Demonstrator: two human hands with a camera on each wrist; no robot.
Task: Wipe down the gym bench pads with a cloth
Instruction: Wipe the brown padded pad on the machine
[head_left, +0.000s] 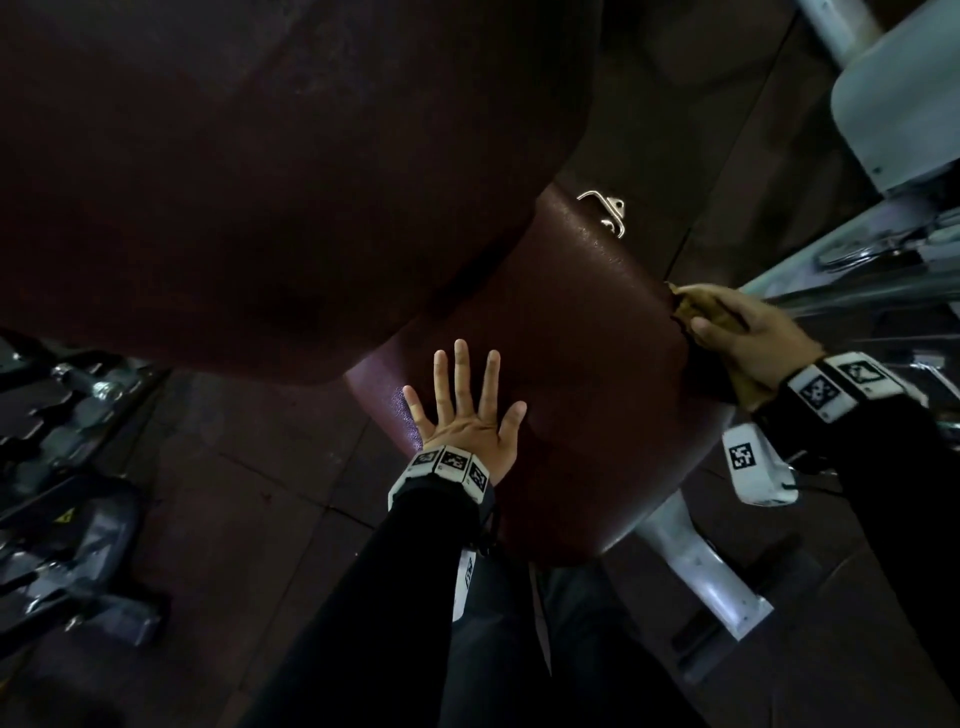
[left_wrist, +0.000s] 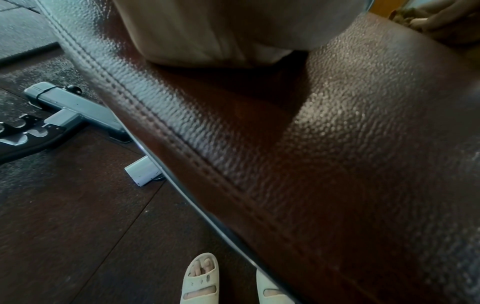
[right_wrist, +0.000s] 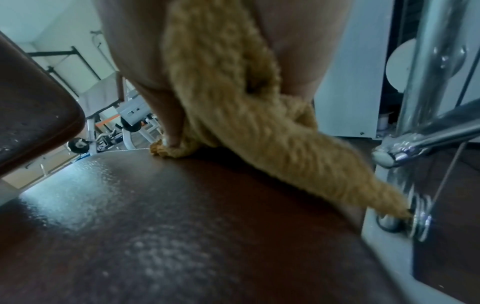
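Note:
The dark maroon seat pad (head_left: 576, 364) of the bench fills the middle of the head view, with the larger back pad (head_left: 249, 171) rising over it at upper left. My left hand (head_left: 465, 410) lies flat on the seat pad's left part, fingers straight and spread. My right hand (head_left: 743, 332) grips a tan cloth (head_left: 696, 312) and presses it against the pad's right edge. In the right wrist view the cloth (right_wrist: 233, 98) is bunched in the fingers, one end trailing over the seat pad (right_wrist: 155, 216) toward a bolt. The left wrist view shows the pad's stitched seam (left_wrist: 182, 144).
A white bench leg (head_left: 696, 566) stands below the seat. Chrome bars and a grey machine housing (head_left: 893, 104) crowd the right side. Dark weight equipment (head_left: 67, 431) sits on the floor at left. My feet in pale sandals (left_wrist: 201, 281) stand beside the pad. A metal bracket (head_left: 605, 210) sits behind the seat.

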